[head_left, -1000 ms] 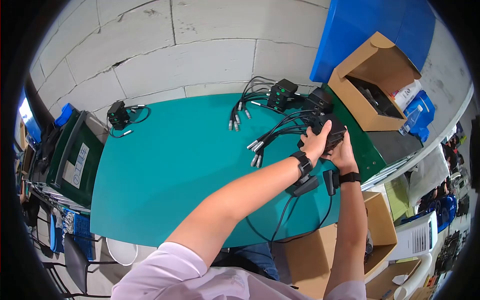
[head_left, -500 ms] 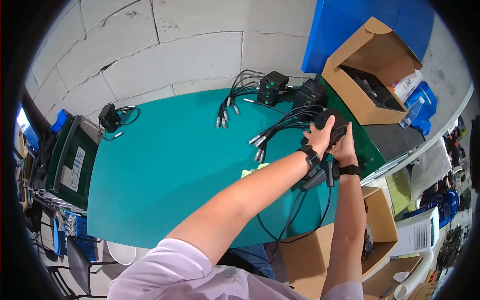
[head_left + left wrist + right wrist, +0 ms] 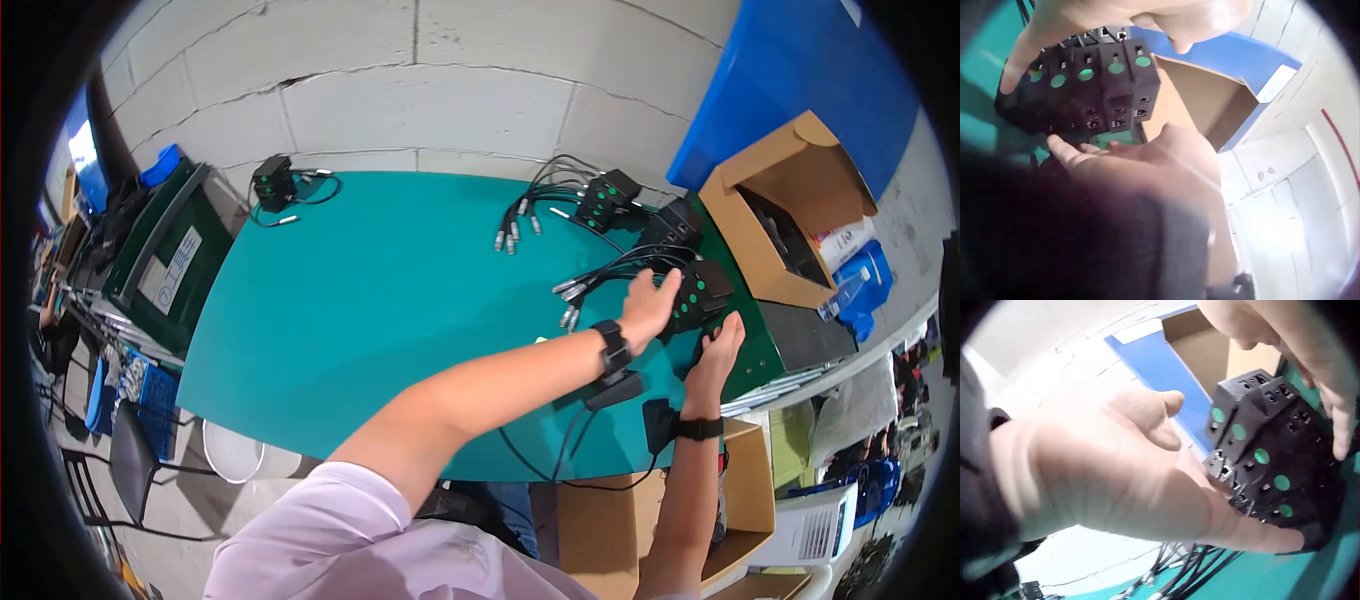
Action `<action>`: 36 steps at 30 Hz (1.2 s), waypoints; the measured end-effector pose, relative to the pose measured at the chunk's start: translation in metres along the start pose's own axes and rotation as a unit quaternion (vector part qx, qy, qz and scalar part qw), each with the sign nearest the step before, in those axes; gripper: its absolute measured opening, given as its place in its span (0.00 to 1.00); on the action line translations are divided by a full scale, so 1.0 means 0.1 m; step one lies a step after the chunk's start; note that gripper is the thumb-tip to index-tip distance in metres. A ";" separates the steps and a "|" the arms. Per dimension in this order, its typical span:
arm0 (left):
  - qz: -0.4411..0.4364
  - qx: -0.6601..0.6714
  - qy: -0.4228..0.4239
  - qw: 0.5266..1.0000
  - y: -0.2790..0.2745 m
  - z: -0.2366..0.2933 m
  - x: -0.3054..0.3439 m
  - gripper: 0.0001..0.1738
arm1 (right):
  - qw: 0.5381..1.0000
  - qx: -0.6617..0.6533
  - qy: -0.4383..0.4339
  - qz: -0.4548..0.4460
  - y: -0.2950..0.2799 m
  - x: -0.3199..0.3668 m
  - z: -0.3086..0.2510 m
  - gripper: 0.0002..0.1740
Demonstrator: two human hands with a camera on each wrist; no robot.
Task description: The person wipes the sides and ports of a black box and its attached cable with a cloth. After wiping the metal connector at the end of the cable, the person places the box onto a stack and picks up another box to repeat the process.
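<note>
A stack of black boxes with green round stickers stands at the table's right end; small ports show on the boxes in the left wrist view. Fingers extended, my left hand lies along the stack's left side, one fingertip at its edge. In the right wrist view that left hand is close, above several cables. My right hand is by the near right side, its fingertips just off the stack. Seen from the left wrist, the right hand has a loosely stretched finger near the boxes' lower edge.
Behind are two more black stacks, one with green stickers and one plain. Metal-tipped cables spread leftward. An open cardboard box stands right. A small black stack sits far left. Camera cords cross the front edge.
The hands were gripping the black boxes; now their fingers have loosened and spread apart, the right hand drawing back toward the body. The stack stands with its stickers showing. The head view has shifted.
</note>
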State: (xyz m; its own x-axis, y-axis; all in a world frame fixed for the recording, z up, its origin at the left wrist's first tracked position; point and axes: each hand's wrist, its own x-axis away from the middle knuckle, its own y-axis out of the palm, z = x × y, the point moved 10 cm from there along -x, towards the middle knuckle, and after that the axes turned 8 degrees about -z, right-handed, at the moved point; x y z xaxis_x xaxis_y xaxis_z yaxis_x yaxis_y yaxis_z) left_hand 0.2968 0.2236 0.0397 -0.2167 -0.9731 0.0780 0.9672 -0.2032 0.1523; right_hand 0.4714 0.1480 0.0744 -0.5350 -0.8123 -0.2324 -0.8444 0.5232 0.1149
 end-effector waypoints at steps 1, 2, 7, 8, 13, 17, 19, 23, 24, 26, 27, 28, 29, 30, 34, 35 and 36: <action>0.010 -0.001 0.058 0.998 -0.20 0.10 0.08 0.43 | 1.000 -0.001 0.001 -0.008 0.12 0.08 -0.05 0.29; 0.045 0.008 0.074 0.996 -0.46 0.09 0.10 0.37 | 0.990 0.054 -0.062 -0.116 0.44 0.18 -0.24 0.23; 0.119 0.041 0.070 0.990 -1.66 0.17 0.53 0.34 | 0.807 0.325 -0.209 -0.446 2.07 0.90 -0.23 0.18; 0.130 0.048 0.052 0.989 -1.91 0.20 0.66 0.33 | 0.777 0.358 -0.181 -0.486 2.30 1.02 -0.14 0.21; 0.257 0.072 0.063 0.962 -3.28 0.48 1.34 0.32 | 0.623 0.522 -0.131 -0.568 2.95 1.34 0.23 0.26; 0.364 0.070 0.083 0.925 -4.39 0.61 1.70 0.31 | 0.623 0.377 -0.175 -0.663 3.71 2.08 -0.59 0.27; 0.385 0.105 0.054 0.915 -4.75 0.65 1.87 0.31 | 0.618 0.362 -0.241 -0.655 4.17 2.32 -0.96 0.32; 0.436 0.137 0.074 0.886 -5.52 0.57 1.99 0.32 | 0.634 0.302 -0.212 -0.680 5.30 2.48 -0.93 0.46; 0.455 0.122 0.049 0.880 -5.62 0.59 2.10 0.30 | 0.645 0.276 -0.194 -0.686 5.58 2.49 -0.82 0.53; 0.473 0.127 0.056 0.870 -5.88 0.54 2.13 0.31 | 0.645 0.280 -0.183 -0.687 6.10 2.56 -0.53 0.57; 0.487 0.129 0.058 0.862 -6.01 0.51 2.15 0.31 | 0.649 0.284 -0.166 -0.686 6.32 2.60 -0.34 0.62; 0.496 0.116 0.064 0.858 -6.12 0.51 2.16 0.31 | 0.647 0.280 -0.169 -0.689 6.53 2.67 -0.15 0.62; 0.500 0.113 0.066 0.856 -6.21 0.50 2.15 0.31 | 0.654 0.286 -0.173 -0.678 6.72 2.70 0.04 0.65; 0.501 0.111 0.058 0.856 -6.31 0.48 2.12 0.31 | 0.662 0.291 -0.177 -0.668 6.92 2.73 0.21 0.68; 0.500 0.108 0.059 0.857 -6.61 0.46 1.99 0.31 | 0.731 0.242 -0.157 -0.618 7.38 2.78 0.63 0.71; 0.502 0.105 0.072 0.855 -6.69 0.46 1.95 0.32 | 0.732 0.241 -0.152 -0.619 7.48 2.79 0.72 0.71; 0.503 0.103 0.067 0.856 -6.76 0.42 1.89 0.32 | 0.750 0.185 -0.144 -0.619 7.58 2.77 0.75 0.71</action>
State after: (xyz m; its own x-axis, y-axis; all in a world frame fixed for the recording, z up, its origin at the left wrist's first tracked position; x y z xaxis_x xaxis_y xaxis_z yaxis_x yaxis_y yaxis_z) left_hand -0.4037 0.1811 -0.0068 0.7416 -0.6514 0.1604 0.6090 0.7540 0.2461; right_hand -0.3148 0.3394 0.0245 0.7247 -0.6737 -0.1448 -0.5952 -0.5062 -0.6241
